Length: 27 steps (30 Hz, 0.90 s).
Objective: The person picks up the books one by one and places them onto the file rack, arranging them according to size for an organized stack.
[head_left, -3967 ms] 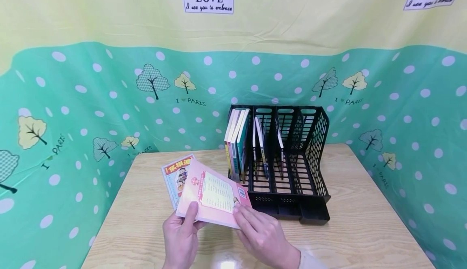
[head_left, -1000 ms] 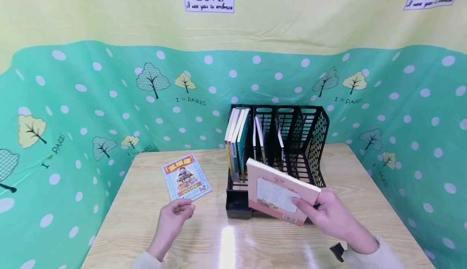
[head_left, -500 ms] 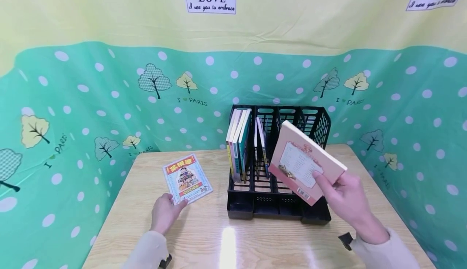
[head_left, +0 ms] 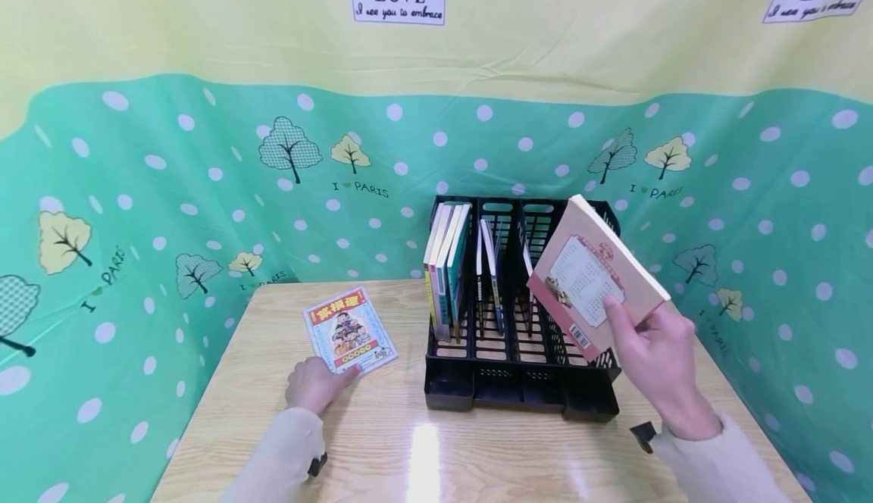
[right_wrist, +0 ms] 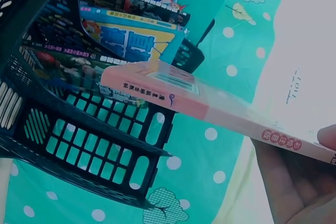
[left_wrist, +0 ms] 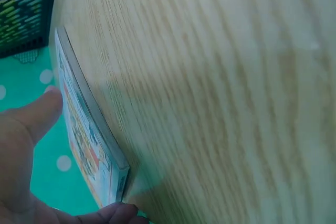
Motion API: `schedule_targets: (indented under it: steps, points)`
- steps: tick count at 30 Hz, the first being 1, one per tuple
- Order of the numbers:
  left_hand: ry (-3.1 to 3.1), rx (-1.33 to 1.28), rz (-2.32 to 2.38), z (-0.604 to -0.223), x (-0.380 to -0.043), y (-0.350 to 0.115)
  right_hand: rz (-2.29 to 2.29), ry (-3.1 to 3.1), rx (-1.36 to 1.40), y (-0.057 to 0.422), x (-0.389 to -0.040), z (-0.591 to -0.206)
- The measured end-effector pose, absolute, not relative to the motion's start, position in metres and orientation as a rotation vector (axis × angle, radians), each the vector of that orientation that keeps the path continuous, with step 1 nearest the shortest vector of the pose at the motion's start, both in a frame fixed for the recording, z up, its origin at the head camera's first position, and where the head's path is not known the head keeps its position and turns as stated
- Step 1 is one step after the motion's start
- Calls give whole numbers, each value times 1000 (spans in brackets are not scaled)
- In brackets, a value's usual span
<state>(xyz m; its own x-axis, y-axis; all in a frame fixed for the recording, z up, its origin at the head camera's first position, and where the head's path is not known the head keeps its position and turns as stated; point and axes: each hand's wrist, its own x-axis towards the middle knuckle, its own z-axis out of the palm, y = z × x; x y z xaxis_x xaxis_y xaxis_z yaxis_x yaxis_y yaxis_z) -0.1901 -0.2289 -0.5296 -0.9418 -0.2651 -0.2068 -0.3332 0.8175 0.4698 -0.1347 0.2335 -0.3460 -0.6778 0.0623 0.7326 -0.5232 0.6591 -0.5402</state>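
In the head view my right hand (head_left: 655, 351) grips a pink book (head_left: 637, 276) by its lower right corner, thumb on the back cover. The book is tilted, overlapping the right-hand compartments of a black book rack (head_left: 539, 374). The right wrist view shows the spine of the pink book (right_wrist: 220, 116) and the open rack (right_wrist: 94, 145) beside it. My left hand (head_left: 314, 385) is down at the lower left corner of a comic book (head_left: 361, 336) lying flat on the table. In the left wrist view, thumb and fingertips reach the edges of this comic book (left_wrist: 86, 124).
Several slim books (head_left: 446, 268) stand in the rack's left compartment. Thinner books (head_left: 489, 260) lean in the compartments to its right. The wooden table (head_left: 368, 442) backs onto a green and yellow printed curtain (head_left: 382, 147).
Four seconds ago both hands held the pink book; the left has since let go and moved down to the comic book. The right has carried the pink book rightward and up over the rack.
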Motion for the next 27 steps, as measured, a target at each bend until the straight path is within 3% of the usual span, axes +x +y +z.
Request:
schedule_targets:
  steps: [18,27]
  points:
    - [2819,-593,631,-533,-209,-230,995,-2096,170,235,-137,-329]
    - [2721,-527,742,-533,-213,-237,963,-2025,246,231,-156,-341]
